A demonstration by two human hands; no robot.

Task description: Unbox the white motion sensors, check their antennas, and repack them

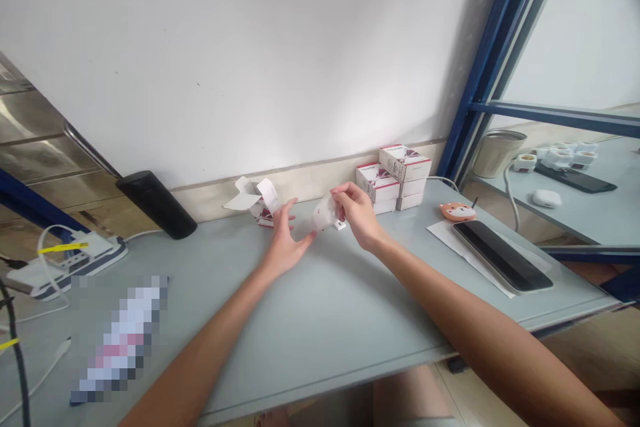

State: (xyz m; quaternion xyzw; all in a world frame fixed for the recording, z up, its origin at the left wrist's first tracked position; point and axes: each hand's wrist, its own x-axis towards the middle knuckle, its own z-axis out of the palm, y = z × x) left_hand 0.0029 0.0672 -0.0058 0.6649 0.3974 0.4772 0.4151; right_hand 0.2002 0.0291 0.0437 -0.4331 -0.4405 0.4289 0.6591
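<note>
Pouch (323,215) of translucent white plastic sits over the grey tabletop (320,307), right grip (359,213) pinching its upper edge, presumably keeping it upright, left grip (284,243) spread beside its lower edge, likely for support.

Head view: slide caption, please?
Right hand pinches a whitish translucent plastic bag; left hand spread beside an open white-and-maroon cardboard box.
</note>
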